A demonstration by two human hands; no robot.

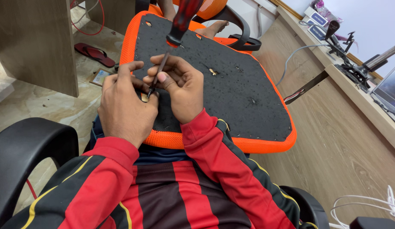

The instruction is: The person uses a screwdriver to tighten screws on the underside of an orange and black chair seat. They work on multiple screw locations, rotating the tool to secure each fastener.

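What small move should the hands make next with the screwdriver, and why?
Probably press down and turn the screwdriver. Its tip already sits at a small fitting on the black underside of the orange chair seat, the right hand pinches the shaft, and the left hand steadies beside the tip.

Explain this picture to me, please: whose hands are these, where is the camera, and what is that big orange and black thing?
There is no machine here. The one picture comes from a camera worn on a person's head, looking down at their own two hands and red-and-black striped sleeves. The orange and black thing is a chair seat pad turned bottom up, resting across the person's lap. The right hand pinches the metal shaft of a screwdriver with a red and black handle, its tip down at the pad's near edge. The left hand rests beside the tip, steadying the spot. Around them: a wooden desk, a black armrest, a red sandal on the floor.
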